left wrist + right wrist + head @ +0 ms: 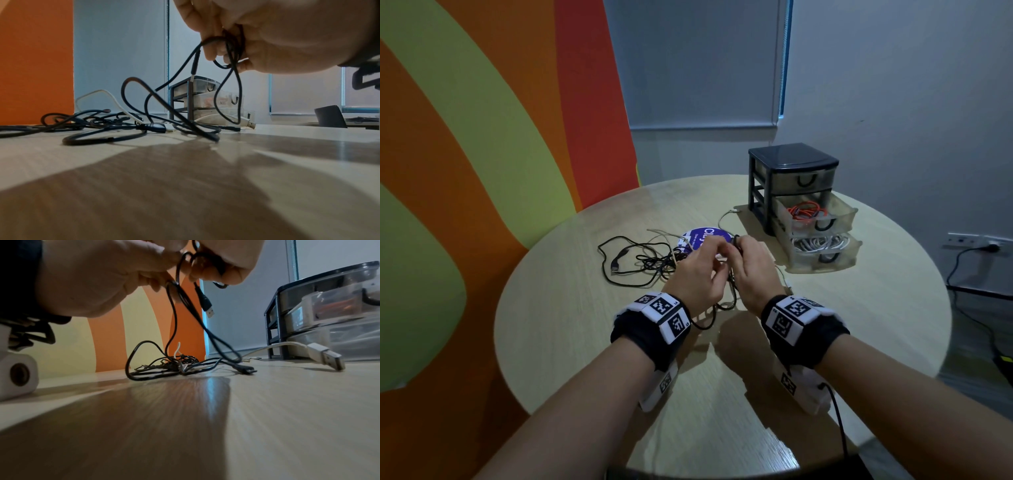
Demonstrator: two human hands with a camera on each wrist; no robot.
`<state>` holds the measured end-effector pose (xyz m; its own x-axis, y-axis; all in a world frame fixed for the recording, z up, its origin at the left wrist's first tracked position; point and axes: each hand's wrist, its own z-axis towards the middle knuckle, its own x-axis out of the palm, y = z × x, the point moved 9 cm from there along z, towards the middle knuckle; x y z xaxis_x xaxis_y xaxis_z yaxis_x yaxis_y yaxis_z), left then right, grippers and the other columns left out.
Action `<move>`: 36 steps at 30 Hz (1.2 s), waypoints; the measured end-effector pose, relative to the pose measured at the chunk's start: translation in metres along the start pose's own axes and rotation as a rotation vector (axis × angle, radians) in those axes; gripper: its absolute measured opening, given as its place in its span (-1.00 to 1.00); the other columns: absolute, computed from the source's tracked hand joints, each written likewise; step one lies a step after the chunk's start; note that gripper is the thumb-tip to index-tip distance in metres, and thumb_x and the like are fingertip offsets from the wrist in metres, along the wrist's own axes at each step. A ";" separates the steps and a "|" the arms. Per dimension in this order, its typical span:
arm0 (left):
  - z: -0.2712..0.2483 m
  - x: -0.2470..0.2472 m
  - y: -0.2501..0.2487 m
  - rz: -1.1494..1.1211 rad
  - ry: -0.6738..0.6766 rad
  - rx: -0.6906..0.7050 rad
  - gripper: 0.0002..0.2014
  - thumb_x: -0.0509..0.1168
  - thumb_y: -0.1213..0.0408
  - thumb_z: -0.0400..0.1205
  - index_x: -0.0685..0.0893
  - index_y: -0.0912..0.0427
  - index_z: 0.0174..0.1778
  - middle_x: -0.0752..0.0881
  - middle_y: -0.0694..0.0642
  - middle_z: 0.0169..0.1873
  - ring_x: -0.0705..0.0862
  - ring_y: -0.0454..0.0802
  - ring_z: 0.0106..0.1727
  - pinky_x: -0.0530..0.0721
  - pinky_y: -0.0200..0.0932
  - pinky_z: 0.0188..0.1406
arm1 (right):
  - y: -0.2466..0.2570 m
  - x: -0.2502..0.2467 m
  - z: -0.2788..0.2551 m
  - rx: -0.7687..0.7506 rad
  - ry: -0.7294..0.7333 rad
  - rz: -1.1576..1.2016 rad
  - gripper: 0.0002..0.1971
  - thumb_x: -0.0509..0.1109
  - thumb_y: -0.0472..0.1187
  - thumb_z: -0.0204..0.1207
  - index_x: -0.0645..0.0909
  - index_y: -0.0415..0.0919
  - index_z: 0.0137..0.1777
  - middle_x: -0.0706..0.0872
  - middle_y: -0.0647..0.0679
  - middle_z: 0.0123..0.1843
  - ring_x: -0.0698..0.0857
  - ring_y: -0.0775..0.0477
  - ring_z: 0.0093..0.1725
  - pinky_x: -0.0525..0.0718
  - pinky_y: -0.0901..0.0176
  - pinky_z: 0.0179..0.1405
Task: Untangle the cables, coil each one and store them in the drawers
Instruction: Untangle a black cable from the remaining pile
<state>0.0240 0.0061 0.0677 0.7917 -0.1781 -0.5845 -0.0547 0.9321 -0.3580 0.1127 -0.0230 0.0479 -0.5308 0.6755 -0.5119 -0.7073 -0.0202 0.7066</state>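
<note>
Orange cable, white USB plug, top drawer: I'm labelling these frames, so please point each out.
orange cable [805,209]: head view, on its coiled loops in the open middle drawer.
white USB plug [325,354]: right wrist view, on its white housing.
top drawer [798,177]: head view, on its closed front.

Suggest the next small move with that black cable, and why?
Probably wind another loop: both the left hand and right hand pinch the black cable, a few loops are formed, but its tail still runs into the tangle on the table.

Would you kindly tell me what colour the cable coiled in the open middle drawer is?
Orange-red; the cable shows best in the head view.
</note>
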 end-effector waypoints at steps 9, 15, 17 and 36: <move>-0.002 0.022 0.022 0.083 0.194 -0.158 -0.82 0.30 0.41 0.55 0.40 0.23 -0.08 0.53 0.02 -0.48 0.44 -0.04 -0.55 0.37 -0.30 -0.52 | 0.000 0.004 0.001 0.040 0.009 -0.046 -0.81 0.07 -0.27 0.69 0.45 -0.40 0.06 0.57 -0.23 -0.07 0.54 -0.22 -0.04 0.42 -0.01 0.02; -0.008 0.034 0.048 0.124 0.339 -0.397 -0.89 0.21 0.23 0.63 0.47 0.17 -0.01 0.66 0.12 -0.40 0.63 0.12 -0.35 0.58 -0.09 -0.31 | 0.002 -0.011 -0.002 0.059 -0.085 0.107 -0.93 0.04 -0.30 0.69 0.34 -0.22 0.00 0.59 -0.08 -0.12 0.58 -0.11 -0.14 0.47 0.11 -0.14; -0.014 0.045 0.061 0.167 0.449 -0.474 -0.84 0.16 0.15 0.67 0.53 0.13 0.05 0.73 0.19 -0.23 0.70 0.15 -0.16 0.68 0.06 -0.08 | 0.000 -0.016 -0.001 0.066 -0.110 0.129 -0.92 0.03 -0.30 0.70 0.34 -0.21 0.01 0.58 -0.05 -0.15 0.56 -0.05 -0.18 0.41 0.23 -0.22; -0.021 0.064 0.024 -0.054 0.666 -0.257 -0.68 0.25 -0.07 0.40 0.79 -0.16 -0.01 0.69 -0.03 -0.44 0.59 -0.20 -0.40 0.62 -0.15 -0.26 | -0.034 -0.007 0.009 0.242 -0.005 0.422 -0.72 0.02 -0.34 0.70 0.41 -0.26 -0.24 0.41 0.01 -0.56 0.45 -0.04 -0.51 0.42 0.13 -0.46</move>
<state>0.0604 0.0104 0.0063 0.2625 -0.4533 -0.8518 -0.2321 0.8272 -0.5117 0.1449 -0.0205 0.0318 -0.7450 0.6490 -0.1541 -0.3013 -0.1213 0.9458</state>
